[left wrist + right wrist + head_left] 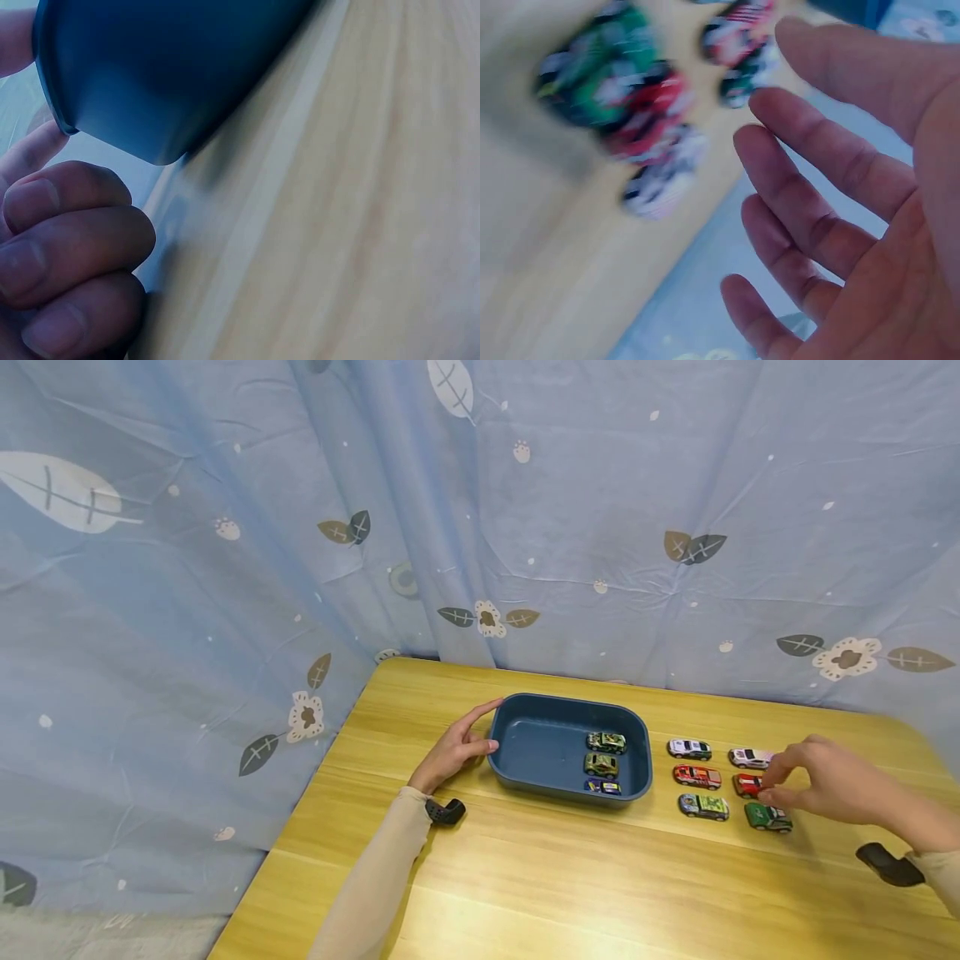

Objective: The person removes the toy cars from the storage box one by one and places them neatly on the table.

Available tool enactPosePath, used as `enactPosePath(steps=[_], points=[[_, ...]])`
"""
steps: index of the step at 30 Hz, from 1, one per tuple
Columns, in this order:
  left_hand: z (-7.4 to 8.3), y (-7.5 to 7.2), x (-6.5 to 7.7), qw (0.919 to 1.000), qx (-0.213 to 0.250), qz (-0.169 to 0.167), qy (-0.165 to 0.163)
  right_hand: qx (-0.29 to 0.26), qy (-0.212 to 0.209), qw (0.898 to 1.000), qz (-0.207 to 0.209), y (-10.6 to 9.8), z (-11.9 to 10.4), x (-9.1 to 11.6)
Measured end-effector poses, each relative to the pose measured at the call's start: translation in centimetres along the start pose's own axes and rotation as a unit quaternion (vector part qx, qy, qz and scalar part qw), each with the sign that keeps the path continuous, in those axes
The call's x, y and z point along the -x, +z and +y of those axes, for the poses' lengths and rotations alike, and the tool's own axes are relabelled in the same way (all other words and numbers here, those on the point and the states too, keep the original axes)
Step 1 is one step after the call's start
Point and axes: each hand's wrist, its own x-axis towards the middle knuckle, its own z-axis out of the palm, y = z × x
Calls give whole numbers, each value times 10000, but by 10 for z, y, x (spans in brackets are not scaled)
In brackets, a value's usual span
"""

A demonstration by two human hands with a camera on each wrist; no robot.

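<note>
While the left hand [453, 752] touched a dark-blue, rounded-rectangular tray [540, 747] at its 9 o'clock end, the right hand [836, 783] hovered over 6 small toy cars at the tray's 3 o'clock.

Left hand: thumb and index finger spread apart, tips at the rim; other 3 fingers curled, holding nothing.

Right hand: fingers extended, thumb well apart from them, nothing in the grip.

Tray contents, 3 toy cars stacked in a column toward 3 o'clock: 1 green camouflage car [606, 742] at the 12 o'clock end, 1 olive-yellow car [601, 766] between, 1 dark-blue-and-yellow car [602, 787] at the 6 o'clock end.

Outside the tray, near column, from 12 to 6 o'clock: 1 white-and-dark car [689, 749], 1 red-orange car [697, 777], 1 blue-and-lime car [703, 807].

Far column, same order: 1 white-and-pink car [748, 758], 1 red-and-white car [747, 785] partly behind the right fingertips, 1 dark-green car [768, 817].

Support: yellow wood-grain table [525, 877]. Backdrop: pale-blue, leaf-printed fabric curtain [570, 485].
</note>
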Motion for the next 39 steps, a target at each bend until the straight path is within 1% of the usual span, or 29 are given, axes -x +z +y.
enactPosePath(steps=[2, 5, 9, 13, 17, 21, 25, 29, 33, 39], points=[[0, -1, 0, 10000, 4, 11, -1, -75, 18, 10000, 27, -7, -7, -14], [-1, -1, 0, 10000, 27, -12, 27, -204, 160, 9997, 34, -15, -21, -36], [-1, -1, -1, 9999, 52, -79, 78, -597, 377, 9975, -14, -16, -40, -64], [-2, 0, -1, 9999, 45, -104, 86, -1045, 395, 9937, -86, -4, -53, -91], [-1, 0, 0, 9999, 2, -78, 75, -1282, 322, 9909, -264, 13, -61, -115], [0, -1, 1, 9999, -14, -59, 81, -1414, 346, 9881, -502, 30, -63, -133], [1, 0, 1, 9999, 33, -109, 95, -1476, 318, 9863, -663, 45, -61, -146], [1, 0, 1, 9999, 74, -123, 71, -1468, 137, 9864, -731, 56, -62, -152], [0, 0, 0, 9999, 74, -100, 85, -1340, -9, 9881, -751, 62, -65, -157], [-1, -1, 1, 9999, 73, -89, 101, -1369, 3, 9859, -959, 70, -70, -161]])
